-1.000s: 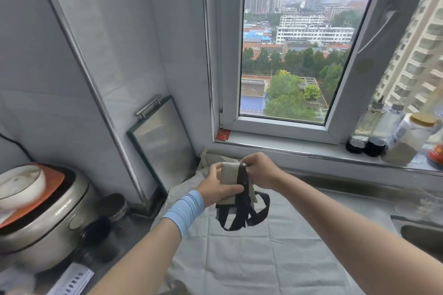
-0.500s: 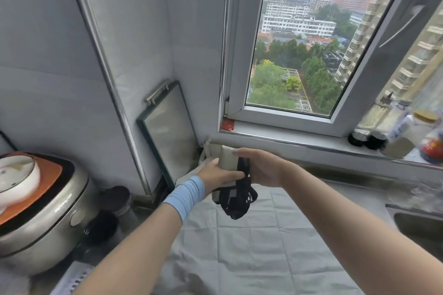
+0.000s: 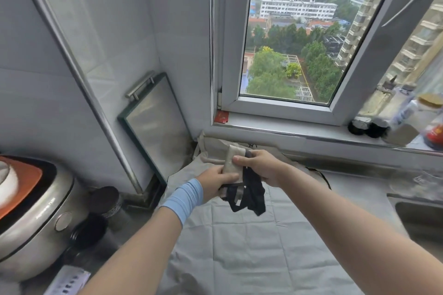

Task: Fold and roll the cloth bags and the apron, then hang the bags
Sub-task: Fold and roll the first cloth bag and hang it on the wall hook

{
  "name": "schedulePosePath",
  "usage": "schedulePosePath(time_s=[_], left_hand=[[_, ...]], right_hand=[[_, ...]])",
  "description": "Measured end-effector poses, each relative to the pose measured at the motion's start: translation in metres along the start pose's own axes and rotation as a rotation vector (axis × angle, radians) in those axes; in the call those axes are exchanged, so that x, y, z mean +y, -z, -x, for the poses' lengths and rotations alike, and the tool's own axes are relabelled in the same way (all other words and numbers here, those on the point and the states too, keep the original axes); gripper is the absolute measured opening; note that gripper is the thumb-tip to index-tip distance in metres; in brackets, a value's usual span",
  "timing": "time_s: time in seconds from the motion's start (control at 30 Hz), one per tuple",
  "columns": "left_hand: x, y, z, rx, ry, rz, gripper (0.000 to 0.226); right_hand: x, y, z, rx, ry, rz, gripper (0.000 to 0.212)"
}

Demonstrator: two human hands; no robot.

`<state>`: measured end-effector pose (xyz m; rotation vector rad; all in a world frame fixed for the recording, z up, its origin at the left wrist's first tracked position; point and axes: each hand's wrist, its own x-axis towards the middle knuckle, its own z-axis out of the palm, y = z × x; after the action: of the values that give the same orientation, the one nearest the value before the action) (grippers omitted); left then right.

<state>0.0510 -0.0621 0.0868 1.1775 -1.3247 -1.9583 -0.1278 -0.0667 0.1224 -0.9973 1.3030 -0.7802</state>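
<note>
A beige cloth bag rolled into a tight bundle [image 3: 233, 160] is held above the counter, its black straps [image 3: 249, 200] dangling in loops below. My left hand [image 3: 217, 181] grips the lower end of the roll. My right hand [image 3: 260, 166] pinches the upper part together with a strap. Another beige bag [image 3: 212, 145] lies crumpled at the back under the window sill. A pale grey creased cloth [image 3: 251, 246] is spread flat on the counter beneath my arms.
A steel-framed board [image 3: 155, 124] leans in the corner. A rice cooker [image 3: 28, 218] and a dark jar [image 3: 105, 201] stand at left. Bottles and jars [image 3: 402, 124] line the window sill at right, and a sink [image 3: 422, 215] sits at the right edge.
The view has swung left and tilted. The dangling black strap loops have been gathered up shorter against the roll, and my right hand has shifted onto its upper part.
</note>
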Motion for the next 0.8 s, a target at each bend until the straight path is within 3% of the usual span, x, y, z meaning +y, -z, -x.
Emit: schedulePosePath(time_s=[0.2, 0.33, 0.5, 0.63, 0.7, 0.8], left_hand=[[-0.038, -0.025, -0.032, 0.112, 0.153, -0.161, 0.054], [-0.066, -0.041, -0.06, 0.269, 0.231, -0.164, 0.048], [-0.102, -0.047, -0.078, 0.377, 0.322, -0.432, 0.068], [-0.122, -0.043, -0.083, 0.377, 0.413, -0.736, 0.077], [-0.129, -0.04, -0.088, 0.432, 0.353, -1.011, 0.082], [-0.134, -0.039, -0.092, 0.43, 0.094, -1.181, 0.082]], right_hand=[[0.049, 0.024, -0.023, -0.022, -0.067, 0.177, 0.016], [0.09, 0.043, -0.044, 0.044, -0.183, 0.168, 0.018], [0.132, 0.045, -0.069, 0.023, -0.14, 0.326, 0.043], [0.159, 0.039, -0.087, -0.024, -0.106, 0.513, 0.044], [0.167, 0.041, -0.093, -0.014, -0.107, 0.631, 0.041], [0.174, 0.045, -0.097, -0.009, -0.072, 0.749, 0.037]])
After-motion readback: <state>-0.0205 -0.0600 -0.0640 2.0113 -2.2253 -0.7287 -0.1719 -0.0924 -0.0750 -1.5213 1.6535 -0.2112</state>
